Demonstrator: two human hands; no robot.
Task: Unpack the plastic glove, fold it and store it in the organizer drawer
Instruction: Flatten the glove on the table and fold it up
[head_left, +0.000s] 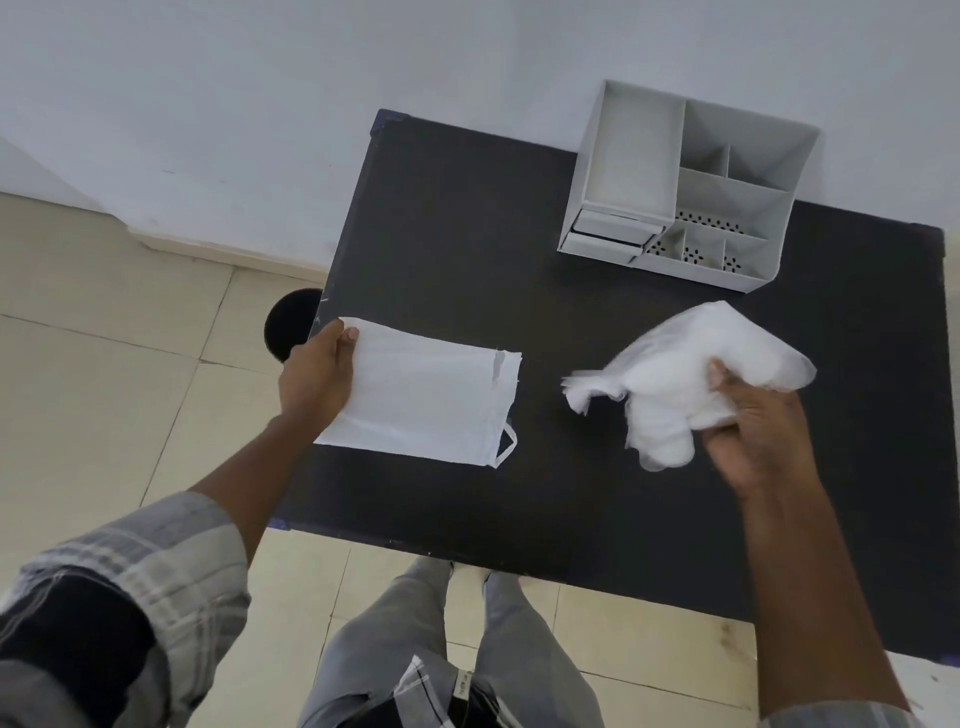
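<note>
Step in hand: unpacking, apparently done. Right hand (753, 431) grip pinching crumpled plastic glove (691, 379), bunched, held just above counter (571, 493); blur leaves its exact shape unclear. Left hand (317, 379) grip pinching near edge of flat white packet (421, 400), thumb on top; packet lies on counter, torn end pointing toward right grip, well apart from glove. Organizer (691, 192) beyond right grip, at far counter edge; small drawers (608, 234) at its front-left look shut. Next move likely calls for dropping packet, spreading glove flat with both hands, folding small, pulling drawer open.
</note>
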